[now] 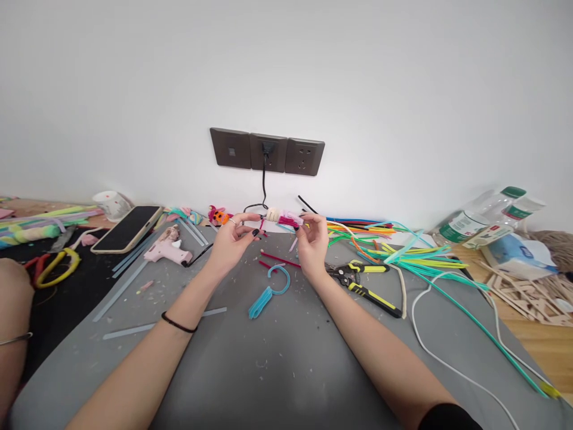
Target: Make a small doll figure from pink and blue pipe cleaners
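Both hands are raised over the grey mat (277, 352) near the wall. My left hand (233, 242) and my right hand (312, 242) pinch the two ends of a small pink and white pipe-cleaner piece (283, 218) held between them. Fingers of both hands are closed on it. Just below the hands lie a teal pipe-cleaner hook (271, 291) and red pipe-cleaner bits (277, 258) on the mat.
A pink glue gun (169, 252) and a phone (128, 229) lie left. Yellow-black pliers (364, 285) and a heap of coloured pipe cleaners (385, 239) lie right. Glue sticks (134, 328), a white cord (447, 358), bottles (483, 218), wooden sticks (532, 298). Another person's arm (13, 322) is at far left.
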